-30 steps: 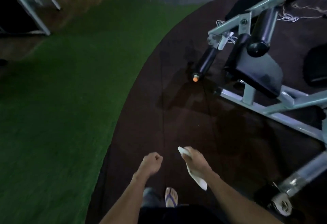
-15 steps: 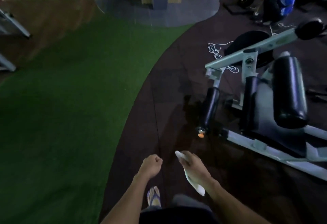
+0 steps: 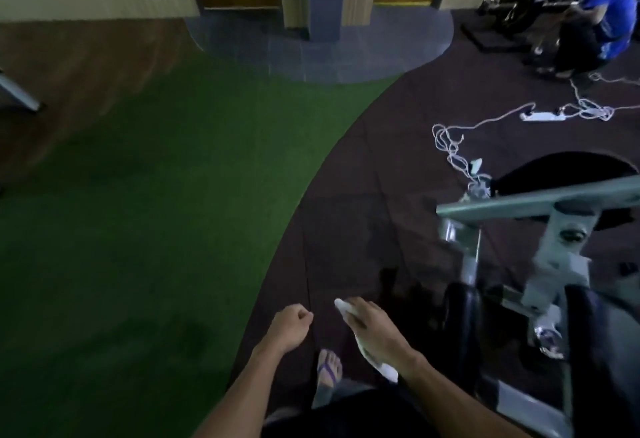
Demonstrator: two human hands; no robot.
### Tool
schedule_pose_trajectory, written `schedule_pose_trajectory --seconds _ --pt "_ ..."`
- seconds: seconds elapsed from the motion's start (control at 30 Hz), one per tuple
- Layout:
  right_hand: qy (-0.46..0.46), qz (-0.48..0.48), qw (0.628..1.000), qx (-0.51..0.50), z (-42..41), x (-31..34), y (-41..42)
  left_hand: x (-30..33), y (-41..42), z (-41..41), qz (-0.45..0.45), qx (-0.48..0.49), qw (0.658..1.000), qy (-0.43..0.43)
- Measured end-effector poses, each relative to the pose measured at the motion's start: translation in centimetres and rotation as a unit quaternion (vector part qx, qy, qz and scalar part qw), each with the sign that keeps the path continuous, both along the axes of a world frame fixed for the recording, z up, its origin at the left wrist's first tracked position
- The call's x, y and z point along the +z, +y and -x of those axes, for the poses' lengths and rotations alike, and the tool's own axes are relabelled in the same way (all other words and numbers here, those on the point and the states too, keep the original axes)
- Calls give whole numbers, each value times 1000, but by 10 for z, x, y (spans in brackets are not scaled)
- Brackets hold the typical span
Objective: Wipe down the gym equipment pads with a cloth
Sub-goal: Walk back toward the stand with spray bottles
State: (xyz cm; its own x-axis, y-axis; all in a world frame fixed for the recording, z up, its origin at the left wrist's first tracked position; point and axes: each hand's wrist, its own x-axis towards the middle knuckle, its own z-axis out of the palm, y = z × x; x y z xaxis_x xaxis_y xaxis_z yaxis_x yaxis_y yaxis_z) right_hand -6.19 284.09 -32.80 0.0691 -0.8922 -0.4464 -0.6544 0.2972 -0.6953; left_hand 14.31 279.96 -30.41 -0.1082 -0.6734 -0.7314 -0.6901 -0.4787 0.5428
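Gripping a crumpled white cloth [image 3: 375, 358], the right hand [image 3: 375, 332] hangs over dark speckled rubber flooring [image 3: 363, 195]; the fabric trails under the palm toward the wrist. Left hand [image 3: 289, 328]: curled into an empty fist. Just right: grey steel machine frame [image 3: 533, 205], black cylindrical vinyl roller pad [image 3: 462, 316]. Left: green artificial turf [image 3: 156, 212].

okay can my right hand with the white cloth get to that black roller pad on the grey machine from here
Probably yes. The right hand, closed on the white cloth, hangs just left of the black cylindrical roller pad on the grey metal machine frame. Only bare dark rubber floor shows between them, though the image is blurred.
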Motion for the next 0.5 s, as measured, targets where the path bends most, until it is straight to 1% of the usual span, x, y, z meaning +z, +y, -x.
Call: schedule_pose_trajectory --seconds 0.13,0.27,0.37,0.43,0.5 --pt "-4 -21 1000 -11 23 10 -117 3 -119 16 -9 19 1000 -5" --pt "13 -32 999 -11 42 -8 -230 -20 -235 34 -36 0 999 -18" --pt "24 -33 999 -8 53 -20 -327 -31 -334 49 -37 1 999 -7" --pt "34 -30 999 -10 58 -18 -397 -32 -405 55 -26 -2 1000 -11" --pt "23 -21 999 -16 63 -6 -467 -23 -474 57 -25 -16 999 -14"
